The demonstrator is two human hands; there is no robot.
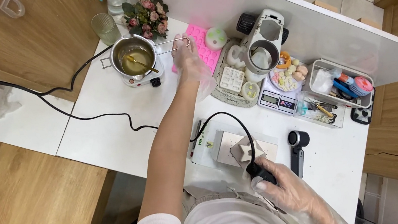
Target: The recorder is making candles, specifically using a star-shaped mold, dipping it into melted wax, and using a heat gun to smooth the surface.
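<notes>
My left hand [188, 60], in a clear plastic glove, reaches out to the wire handle [173, 42] of a small steel pot [132, 56]. The pot sits on a little white hot plate [142, 78] and holds yellowish liquid with a stick in it. My right hand [290, 194], also gloved, grips a black corded tool [259, 173] near the table's front edge, just beside a pale star-shaped mould [245, 150] on a white block. The tool's black cord [225, 116] loops across the table.
A pink silicone mould [204, 50], a grey tray of small moulds [233, 80], a white machine [263, 38], a digital scale [276, 98] with a dish of small pieces, a clear bin of tools [342, 84], a black handheld device [297, 150], flowers [147, 17] and a glass [105, 28] crowd the white table.
</notes>
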